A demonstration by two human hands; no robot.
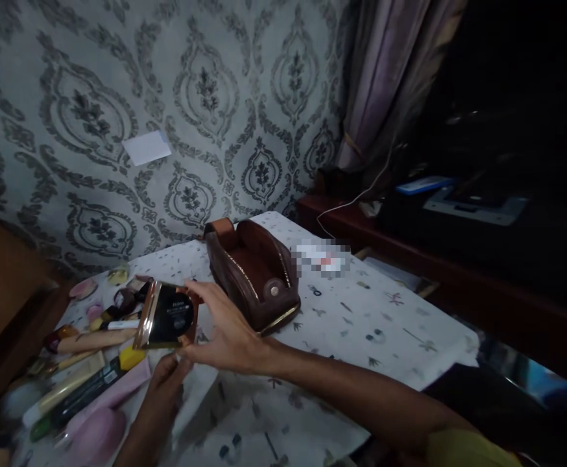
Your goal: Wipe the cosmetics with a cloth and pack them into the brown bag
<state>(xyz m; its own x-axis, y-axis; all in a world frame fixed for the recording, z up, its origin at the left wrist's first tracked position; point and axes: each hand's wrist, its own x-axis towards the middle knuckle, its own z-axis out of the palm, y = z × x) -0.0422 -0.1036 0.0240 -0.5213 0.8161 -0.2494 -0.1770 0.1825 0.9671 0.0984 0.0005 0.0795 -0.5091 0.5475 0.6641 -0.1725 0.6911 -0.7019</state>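
Observation:
My right hand (225, 331) grips a shiny black and copper-gold cosmetics box (170, 318) between thumb and fingers, above the table's left part. Just below the box is my left hand (167, 379), its fingers curled and pressed together near the box's lower edge. What they hold, if anything, is hidden. Behind my right hand stands a dark brown leather pouch (276, 305), unzipped, with its mouth facing up. Left of my hands lie several cosmetics, among them a pink tube (108, 395), a green-capped tube (76, 395) and a rounded pink item (98, 434).
A patterned white cloth (361, 350) covers the table against the papered wall. A blurred-out white item (320, 258) lies right of the pouch. Further right, a dark red cabinet (410, 253) has an open drawer (395, 272). A brown box-like shape (6, 285) stands at far left.

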